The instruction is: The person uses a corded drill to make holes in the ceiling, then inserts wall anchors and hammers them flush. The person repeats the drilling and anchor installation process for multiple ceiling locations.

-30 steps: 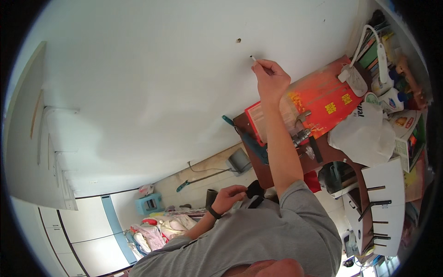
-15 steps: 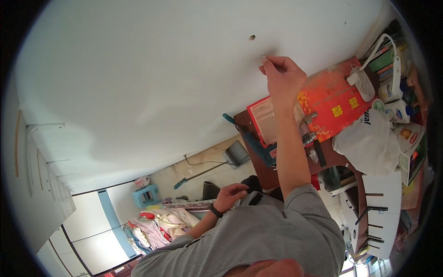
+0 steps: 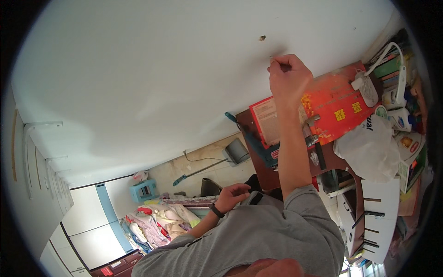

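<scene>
My right hand point(image 3: 290, 76) is raised against the white wall point(image 3: 161, 78), its fingers pinched. Between thumb and forefinger a small pale tip point(image 3: 271, 58) shows; it is too small to name. Just above and left of those fingertips is a small rough hole point(image 3: 262, 38) in the wall. My left hand point(image 3: 233, 196), below a dark wristband, hangs at my front with loosely bent fingers and nothing visible in it. Under my right forearm, a power drill point(image 3: 258, 144) and a hammer point(image 3: 320, 156) lie on the brown table, partly hidden.
A red cardboard sheet point(image 3: 339, 115) covers part of the table, with a white plastic bag point(image 3: 367, 150) beside it. Bottles and a white lamp point(image 3: 402, 78) crowd the right. A dustpan point(image 3: 237, 152) and a blue stool point(image 3: 144, 190) stand on the floor; brackets point(image 3: 44, 123) line the left wall.
The view has shifted slightly, so the hole and my right hand sit farther right. My right fingers look more curled, still just below the hole. My left hand has hardly moved.
</scene>
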The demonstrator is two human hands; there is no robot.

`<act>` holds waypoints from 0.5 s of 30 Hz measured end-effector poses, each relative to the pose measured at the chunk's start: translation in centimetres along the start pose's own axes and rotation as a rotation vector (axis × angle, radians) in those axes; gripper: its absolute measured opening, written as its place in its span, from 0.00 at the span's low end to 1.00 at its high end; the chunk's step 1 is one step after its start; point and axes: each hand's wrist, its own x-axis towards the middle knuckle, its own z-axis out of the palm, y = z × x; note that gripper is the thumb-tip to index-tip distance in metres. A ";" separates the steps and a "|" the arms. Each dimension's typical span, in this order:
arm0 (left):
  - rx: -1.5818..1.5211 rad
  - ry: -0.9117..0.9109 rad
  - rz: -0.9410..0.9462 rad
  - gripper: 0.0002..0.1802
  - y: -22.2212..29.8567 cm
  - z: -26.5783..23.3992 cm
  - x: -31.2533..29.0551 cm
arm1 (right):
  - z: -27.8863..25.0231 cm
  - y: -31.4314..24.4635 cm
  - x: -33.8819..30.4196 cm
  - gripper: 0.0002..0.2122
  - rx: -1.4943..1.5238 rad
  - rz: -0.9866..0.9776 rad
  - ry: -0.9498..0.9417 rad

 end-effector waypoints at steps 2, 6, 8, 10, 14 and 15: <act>-0.014 -0.013 0.002 0.19 -0.3 -0.2 0.1 | 0.1 0.1 -0.2 0.02 -0.032 -0.048 0.002; 0.024 -0.027 0.042 0.18 -0.5 0.4 0.5 | -0.4 -0.2 -0.1 0.03 0.168 0.120 -0.062; 0.025 -0.047 0.030 0.19 -0.3 0.9 0.4 | -0.9 0.0 -0.4 0.06 0.205 0.104 -0.132; 0.031 -0.062 0.025 0.19 0.2 1.0 0.2 | -1.2 0.4 -0.4 0.08 0.324 0.121 -0.156; 0.011 -0.009 0.072 0.17 1.2 1.3 -0.5 | -1.8 0.6 -0.3 0.09 0.584 0.296 -0.193; 0.002 0.017 0.095 0.17 1.4 1.5 -0.5 | -2.0 0.5 -0.3 0.08 0.614 0.357 -0.216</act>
